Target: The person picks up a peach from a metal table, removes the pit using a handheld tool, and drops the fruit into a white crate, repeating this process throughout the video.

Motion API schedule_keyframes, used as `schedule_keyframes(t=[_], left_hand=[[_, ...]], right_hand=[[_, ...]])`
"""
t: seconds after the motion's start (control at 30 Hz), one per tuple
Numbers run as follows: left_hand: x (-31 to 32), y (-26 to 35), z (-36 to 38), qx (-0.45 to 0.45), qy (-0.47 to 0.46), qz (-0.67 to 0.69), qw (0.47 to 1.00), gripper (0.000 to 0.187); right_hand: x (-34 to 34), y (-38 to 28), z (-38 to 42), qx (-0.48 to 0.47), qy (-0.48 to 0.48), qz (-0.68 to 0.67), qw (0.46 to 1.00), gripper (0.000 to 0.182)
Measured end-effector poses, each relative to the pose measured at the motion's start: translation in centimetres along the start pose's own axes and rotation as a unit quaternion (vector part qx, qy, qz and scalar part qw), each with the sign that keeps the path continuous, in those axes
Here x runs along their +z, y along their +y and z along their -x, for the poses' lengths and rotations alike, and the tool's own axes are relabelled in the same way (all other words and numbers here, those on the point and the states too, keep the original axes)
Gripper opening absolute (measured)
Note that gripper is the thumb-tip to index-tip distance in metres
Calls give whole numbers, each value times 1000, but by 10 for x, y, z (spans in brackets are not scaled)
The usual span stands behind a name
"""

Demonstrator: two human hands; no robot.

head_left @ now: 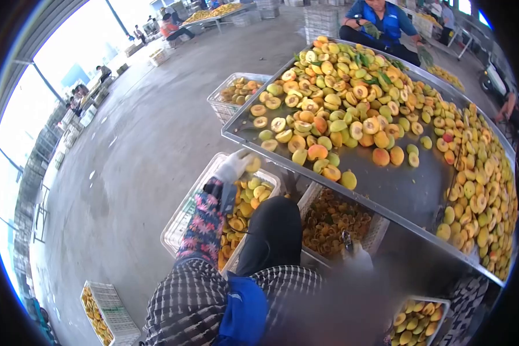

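Observation:
My left hand, in a white glove, is closed around a yellow peach half above a white crate of peach halves beside my leg. My right hand, also gloved, grips a small dark metal hand tool whose exact kind I cannot tell. That hand is over the right side of another crate, which holds brown pits and scraps. Just in front of both hands stands a metal table heaped with whole and halved peaches.
A crate of peach halves stands left of the table. More filled crates are at lower left and lower right. Across the table sits a person in a blue vest. Other people and crates line the far floor.

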State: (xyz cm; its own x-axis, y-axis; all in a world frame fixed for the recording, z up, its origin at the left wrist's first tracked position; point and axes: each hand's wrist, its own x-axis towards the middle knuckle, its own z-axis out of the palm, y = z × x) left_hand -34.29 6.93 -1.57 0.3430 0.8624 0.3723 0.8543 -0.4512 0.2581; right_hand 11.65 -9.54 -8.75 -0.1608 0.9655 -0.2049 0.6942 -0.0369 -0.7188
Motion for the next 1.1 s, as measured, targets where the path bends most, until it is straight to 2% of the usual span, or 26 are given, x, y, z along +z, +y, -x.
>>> schedule_keyframes(t=[0.03,0.07,0.17,0.2,0.27,0.33,0.37,0.4,0.43,0.47,0.5,0.57,0.67,0.7,0.8,0.83,0.93,0.97,1.1], left_hand=[[-13,12,14,-158,-42,135,977,29],[-14,18,26,-308,-82,265,910,29],[-14,19,46,-452,-61,388,801,30],[-16,28,49,-316,1,401,860,35],[-16,59,32,-351,31,545,761,35],[-9,94,5,-311,-6,666,678,36],[-4,113,-9,-292,-17,718,631,36],[5,134,-23,-270,-34,788,553,35],[14,158,-38,-261,-23,799,541,32],[24,178,-50,-251,-12,811,528,30],[40,188,-60,-255,-27,843,473,28],[68,208,-77,-259,-57,896,356,25],[80,241,-82,-263,-58,921,283,27],[89,249,-82,-284,-50,907,307,32],[97,270,-77,-254,-59,900,350,36],[100,272,-75,-246,-82,910,324,37],[96,289,-71,-223,-80,915,327,38],[92,295,-70,-232,-76,918,311,39],[86,296,-69,-238,-73,903,351,33]], right_hand=[[-2,-5,1,-4,-4,11,1000,43],[0,-2,-1,-5,-8,21,1000,44],[9,5,-5,-18,-2,11,1000,40],[7,0,-5,-6,-21,-20,1000,39],[1,-11,-3,29,-50,-82,995,36],[1,-16,-6,22,-26,-105,994,32],[4,-12,-10,6,3,-121,993,32],[3,-13,-13,-5,20,-162,987,33],[0,-24,-16,-67,63,-229,969,33],[-8,-32,-18,-93,88,-213,969,33],[-16,-41,-20,-117,114,-195,967,34],[-37,-48,-18,-87,123,6,989,34],[-57,-54,-11,-97,193,-58,975,32],[-65,-62,-7,-106,196,-91,971,29],[-75,-90,-3,-125,217,-97,963,25],[-74,-93,-7,-160,250,-48,954,25],[-68,-92,-15,-139,255,17,957,26],[-63,-90,-18,-118,248,18,962,29],[-56,-90,-21,-98,233,-6,967,33]])
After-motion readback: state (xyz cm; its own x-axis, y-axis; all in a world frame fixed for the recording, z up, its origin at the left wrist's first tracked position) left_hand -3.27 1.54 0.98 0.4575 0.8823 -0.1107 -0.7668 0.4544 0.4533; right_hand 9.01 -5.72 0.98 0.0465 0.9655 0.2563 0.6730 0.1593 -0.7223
